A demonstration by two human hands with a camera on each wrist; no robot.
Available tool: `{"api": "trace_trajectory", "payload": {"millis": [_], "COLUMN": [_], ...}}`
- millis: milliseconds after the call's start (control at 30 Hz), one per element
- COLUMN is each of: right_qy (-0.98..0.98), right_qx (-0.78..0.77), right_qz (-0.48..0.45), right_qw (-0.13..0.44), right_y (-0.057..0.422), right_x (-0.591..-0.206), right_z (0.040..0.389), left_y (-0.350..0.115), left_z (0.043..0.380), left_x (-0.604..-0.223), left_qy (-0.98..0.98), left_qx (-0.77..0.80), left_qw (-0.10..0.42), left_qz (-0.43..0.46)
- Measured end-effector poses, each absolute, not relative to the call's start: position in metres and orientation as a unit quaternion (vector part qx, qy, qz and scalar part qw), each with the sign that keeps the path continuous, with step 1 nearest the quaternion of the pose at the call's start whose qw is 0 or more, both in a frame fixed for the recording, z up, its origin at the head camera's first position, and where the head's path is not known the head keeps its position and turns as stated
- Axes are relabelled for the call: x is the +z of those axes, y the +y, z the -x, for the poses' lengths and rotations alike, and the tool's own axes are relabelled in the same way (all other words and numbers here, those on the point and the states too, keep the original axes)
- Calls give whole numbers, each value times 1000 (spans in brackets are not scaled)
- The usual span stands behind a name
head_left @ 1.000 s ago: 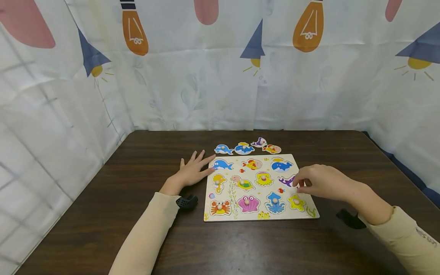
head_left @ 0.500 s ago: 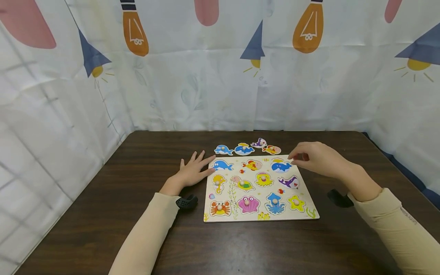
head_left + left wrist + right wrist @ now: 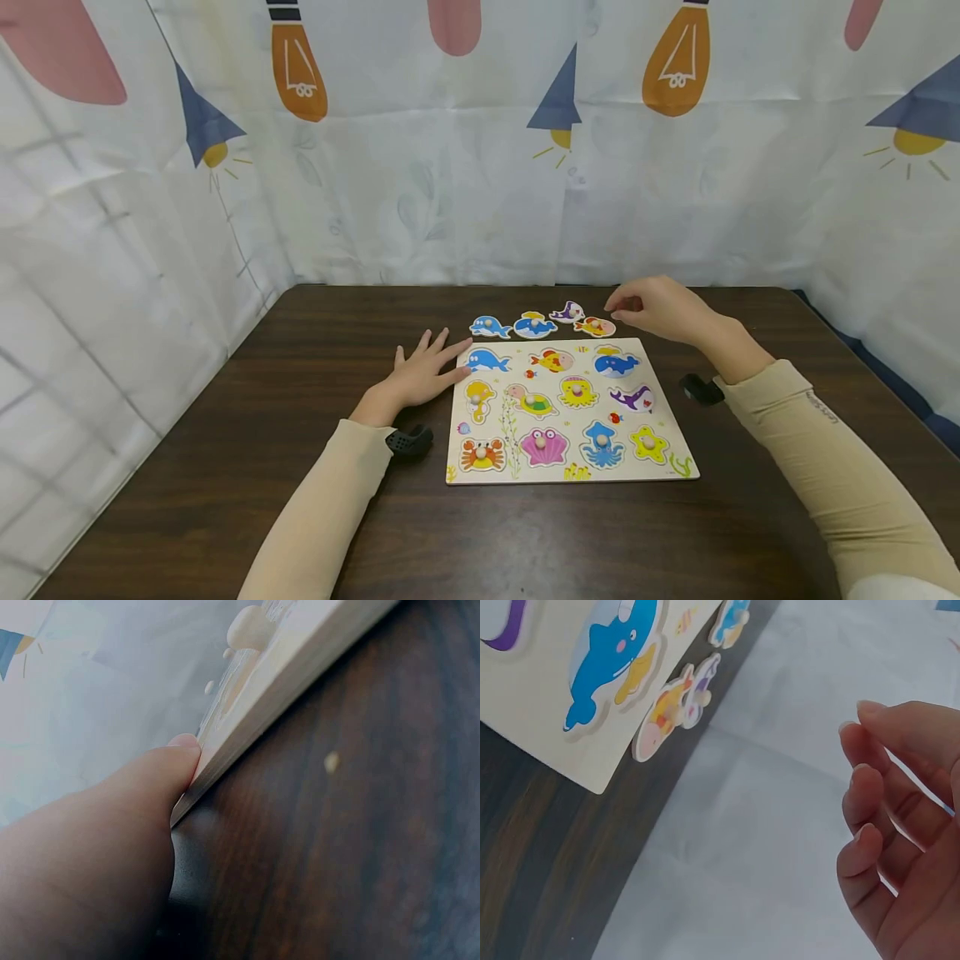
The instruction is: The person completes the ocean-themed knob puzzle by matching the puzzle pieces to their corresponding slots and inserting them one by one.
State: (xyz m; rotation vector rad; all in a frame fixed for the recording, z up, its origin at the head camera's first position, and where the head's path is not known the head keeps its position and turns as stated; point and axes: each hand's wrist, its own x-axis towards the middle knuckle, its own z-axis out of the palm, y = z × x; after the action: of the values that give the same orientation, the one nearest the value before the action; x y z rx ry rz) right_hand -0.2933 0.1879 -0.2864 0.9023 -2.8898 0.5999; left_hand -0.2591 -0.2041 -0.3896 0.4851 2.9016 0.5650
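A black device [image 3: 409, 442] sits at the left wrist, below the left hand [image 3: 411, 382], whose fingers are straight and spread; its index finger and thumb touch the left edge of the pale puzzle board [image 3: 566, 421], which lies flat on the dark wooden counter [image 3: 465, 542]. From the left, the board bears the seahorse piece [image 3: 479, 392] above the crab piece [image 3: 482, 457], the turtle piece [image 3: 532, 406] above the shell piece [image 3: 545, 447], the octopus piece [image 3: 578, 389], the squid piece [image 3: 602, 450] and the starfish piece [image 3: 649, 447]. Just beyond its far edge lie the dolphin piece [image 3: 490, 327], the whale piece [image 3: 535, 326], the small purple piece [image 3: 567, 313] and the fish piece [image 3: 595, 327], in front of a white patterned curtain [image 3: 480, 208]. Just right of the fish piece is the right hand [image 3: 660, 308], its fingers loosely bent and holding nothing, thumb and index tips near each other
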Motion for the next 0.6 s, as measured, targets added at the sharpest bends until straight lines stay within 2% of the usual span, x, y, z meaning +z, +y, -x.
{"api": "trace_trajectory", "payload": {"millis": [233,500,600], "right_qy": [-933,-926,-921], "right_qx": [224,253,261], "right_qz": [-281,-259,-257], "right_qw": [14,-103,-129], "right_y": [181,182,181], "right_x": [-297,-310,-316], "right_z": [316,338,346], "left_y": [-205,-204,-204], "left_z": [260,261,261], "left_x": [-391,-391,-392], "left_qy": [967,967,968], "left_qx": [184,182,181], "left_qw": [73,73,74], "left_qz": [-160,-160,-158]}}
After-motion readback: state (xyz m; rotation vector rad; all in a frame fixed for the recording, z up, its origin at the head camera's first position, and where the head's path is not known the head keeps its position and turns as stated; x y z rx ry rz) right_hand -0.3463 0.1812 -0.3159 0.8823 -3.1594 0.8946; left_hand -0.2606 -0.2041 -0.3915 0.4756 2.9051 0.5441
